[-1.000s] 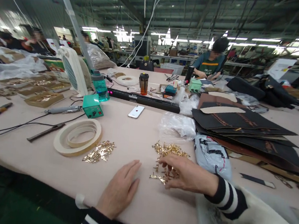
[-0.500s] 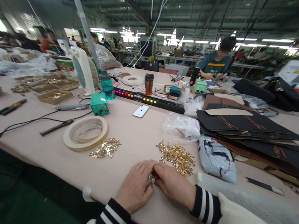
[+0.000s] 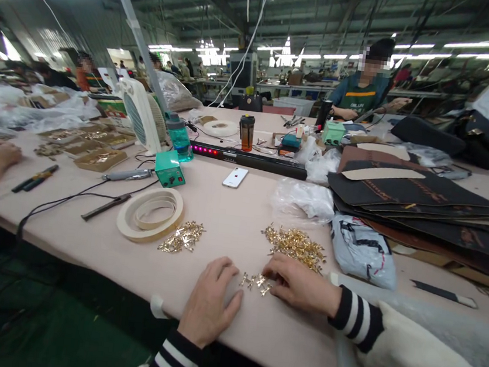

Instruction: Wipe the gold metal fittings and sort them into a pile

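Several small gold metal fittings [image 3: 256, 282] lie loosely scattered on the table between my two hands. My left hand [image 3: 208, 304] rests to the left of them, fingers bent a little and thumb held apart, with nothing in it. On the other side, my right hand [image 3: 301, 281] reaches over the rightmost fittings. Its fingers curve down and its thumb is apart from them, beside the pieces. Just beyond that hand lies a large heap of gold fittings [image 3: 297, 245]. A smaller heap of similar fittings [image 3: 183, 236] sits farther left, against a roll of tape [image 3: 123, 217].
A white phone [image 3: 235, 177] lies ahead, before a long black bar with lights [image 3: 264, 164]. Dark leather pieces [image 3: 402, 192] and a grey plastic packet [image 3: 364, 250] are at right. Cables, a green box [image 3: 170, 169] and another person's hand [image 3: 2, 156] are at left.
My hands, together around some fittings before, have moved apart, left hand leftward and right hand rightward. Fittings now show spread on the table between them. The view has shifted slightly.
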`<state>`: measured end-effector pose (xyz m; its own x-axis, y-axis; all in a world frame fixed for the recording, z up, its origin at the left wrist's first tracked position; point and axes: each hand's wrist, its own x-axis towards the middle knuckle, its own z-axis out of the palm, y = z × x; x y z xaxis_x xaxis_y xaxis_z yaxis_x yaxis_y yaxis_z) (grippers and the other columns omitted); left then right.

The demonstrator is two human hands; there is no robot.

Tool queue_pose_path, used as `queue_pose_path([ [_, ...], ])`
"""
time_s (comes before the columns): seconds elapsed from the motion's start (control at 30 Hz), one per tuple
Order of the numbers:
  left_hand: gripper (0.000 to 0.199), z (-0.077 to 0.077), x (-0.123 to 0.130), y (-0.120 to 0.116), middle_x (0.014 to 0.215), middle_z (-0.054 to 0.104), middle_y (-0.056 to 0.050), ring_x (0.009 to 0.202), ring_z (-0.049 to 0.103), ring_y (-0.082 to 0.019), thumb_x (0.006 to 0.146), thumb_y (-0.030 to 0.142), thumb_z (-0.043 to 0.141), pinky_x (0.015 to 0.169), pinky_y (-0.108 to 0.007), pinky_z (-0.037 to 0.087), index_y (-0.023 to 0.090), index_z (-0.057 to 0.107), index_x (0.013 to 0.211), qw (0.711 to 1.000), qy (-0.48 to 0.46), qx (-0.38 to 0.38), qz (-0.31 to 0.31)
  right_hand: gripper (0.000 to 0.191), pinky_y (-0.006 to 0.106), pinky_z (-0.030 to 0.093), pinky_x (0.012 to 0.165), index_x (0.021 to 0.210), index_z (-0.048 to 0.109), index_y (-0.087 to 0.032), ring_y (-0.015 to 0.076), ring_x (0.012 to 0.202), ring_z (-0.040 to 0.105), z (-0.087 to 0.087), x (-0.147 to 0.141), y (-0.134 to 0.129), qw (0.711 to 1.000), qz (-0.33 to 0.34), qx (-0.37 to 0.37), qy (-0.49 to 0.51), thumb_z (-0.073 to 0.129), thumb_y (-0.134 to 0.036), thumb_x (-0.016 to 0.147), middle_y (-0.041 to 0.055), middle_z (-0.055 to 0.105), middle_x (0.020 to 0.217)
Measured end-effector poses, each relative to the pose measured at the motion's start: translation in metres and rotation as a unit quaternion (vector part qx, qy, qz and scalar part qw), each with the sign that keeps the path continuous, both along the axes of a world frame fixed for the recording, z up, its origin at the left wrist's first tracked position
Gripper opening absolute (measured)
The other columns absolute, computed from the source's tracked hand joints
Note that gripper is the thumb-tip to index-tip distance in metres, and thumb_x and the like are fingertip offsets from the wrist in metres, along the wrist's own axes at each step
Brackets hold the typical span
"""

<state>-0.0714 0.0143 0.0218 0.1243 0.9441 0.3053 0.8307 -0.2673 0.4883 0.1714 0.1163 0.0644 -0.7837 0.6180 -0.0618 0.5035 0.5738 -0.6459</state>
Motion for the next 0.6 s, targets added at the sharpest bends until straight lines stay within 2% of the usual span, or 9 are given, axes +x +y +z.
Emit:
queue_pose_path([
  [0.17, 0.047, -0.005, -0.001, -0.001, 0.144, 0.048, -0.013, 0.137, 0.047, -0.031, 0.087, 0.021, 0.064, 0.115, -0.053, 0.046, 0.023, 0.050, 0.132, 0.999, -0.033, 0.018, 0.029, 0.016, 0.029, 0.049, 0.079, 0.093, 0.070, -0.019, 0.0172, 0.086, 0.061, -0.003, 0.001, 0.000, 1.000, -0.013, -0.001, -0.016, 0.066, -0.009, 0.081, 0.0048, 0.066, 0.100],
  [0.3, 0.063, -0.009, -0.006, -0.001, 0.149, 0.046, -0.013, 0.142, 0.043, -0.030, 0.086, 0.015, 0.058, 0.121, -0.055, 0.040, 0.023, 0.040, 0.146, 0.996, -0.070, 0.027, 0.043, 0.009, 0.030, 0.049, 0.085, 0.090, 0.071, -0.020, 0.0177, 0.090, 0.064, -0.005, -0.003, 0.003, 0.999, -0.010, 0.026, -0.024, 0.064, -0.014, 0.090, 0.0046, 0.068, 0.098],
  [0.6, 0.063, -0.022, -0.016, 0.004, 0.142, 0.052, -0.011, 0.134, 0.052, -0.026, 0.082, 0.009, 0.049, 0.115, -0.052, 0.049, 0.023, 0.044, 0.143, 0.982, -0.169, 0.041, 0.072, 0.010, 0.034, 0.045, 0.085, 0.097, 0.065, -0.019, 0.0210, 0.093, 0.062, -0.019, -0.015, 0.026, 0.992, -0.083, 0.090, -0.039, 0.057, -0.023, 0.099, 0.0073, 0.067, 0.104],
])
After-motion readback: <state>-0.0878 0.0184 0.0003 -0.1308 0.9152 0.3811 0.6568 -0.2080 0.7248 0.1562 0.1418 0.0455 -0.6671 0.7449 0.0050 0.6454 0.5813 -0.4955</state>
